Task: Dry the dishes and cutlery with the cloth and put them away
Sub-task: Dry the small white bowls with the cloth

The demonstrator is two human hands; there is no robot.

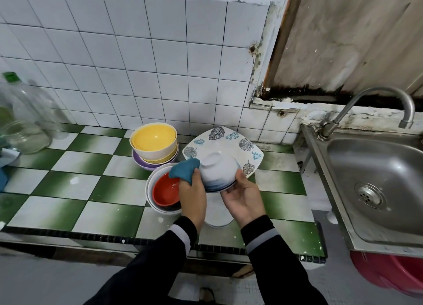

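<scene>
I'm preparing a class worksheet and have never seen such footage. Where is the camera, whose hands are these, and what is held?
No machine: a person wears one wide-angle camera on the head, looking down at their hands. The left hand grips a teal cloth against an upturned white bowl with a blue band, held by the right hand. On the green-and-white tiled counter sit a square leaf-printed plate, stacked yellow bowls and a red bowl nested in a white one. A steel sink stands right.

Stacked bowls (155, 144) left of plate (229, 142) on counter (75, 185), sink (375, 167) right, perhaps jars (25, 121) far left.
</scene>
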